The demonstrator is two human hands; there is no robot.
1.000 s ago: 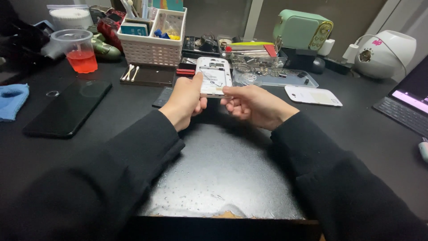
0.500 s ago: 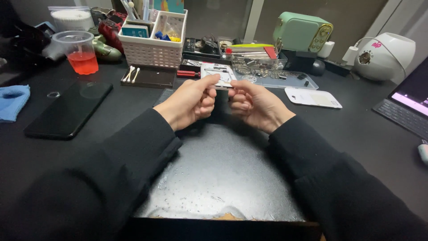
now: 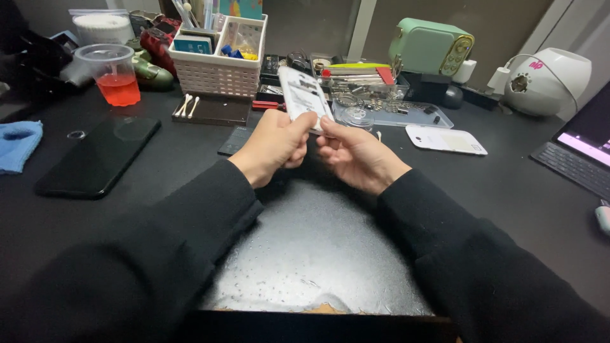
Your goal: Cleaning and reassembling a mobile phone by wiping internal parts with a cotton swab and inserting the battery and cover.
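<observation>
A white opened phone body (image 3: pixel 300 93) is held upright and tilted above the black desk, its bare inner side with small parts facing me. My left hand (image 3: pixel 274 146) grips its lower left edge. My right hand (image 3: pixel 356 154) pinches its lower right corner with thumb and fingers. Both sleeves are black. The phone's lower end is hidden behind my fingers. A white phone back cover (image 3: pixel 446 139) lies flat to the right of my hands.
A dark speckled work mat (image 3: pixel 318 254) lies under my arms. A black phone (image 3: pixel 98 155) and blue cloth (image 3: pixel 18 145) lie left. Behind stand a cup of red liquid (image 3: pixel 115 74), a white basket (image 3: pixel 219 67), a clear parts tray (image 3: pixel 394 112), a green box (image 3: pixel 432 46), a white dome device (image 3: pixel 546 80), and a laptop (image 3: pixel 581 159).
Both hands have lifted the white phone body from lying flat on the desk and raised it to a steep upright tilt.
</observation>
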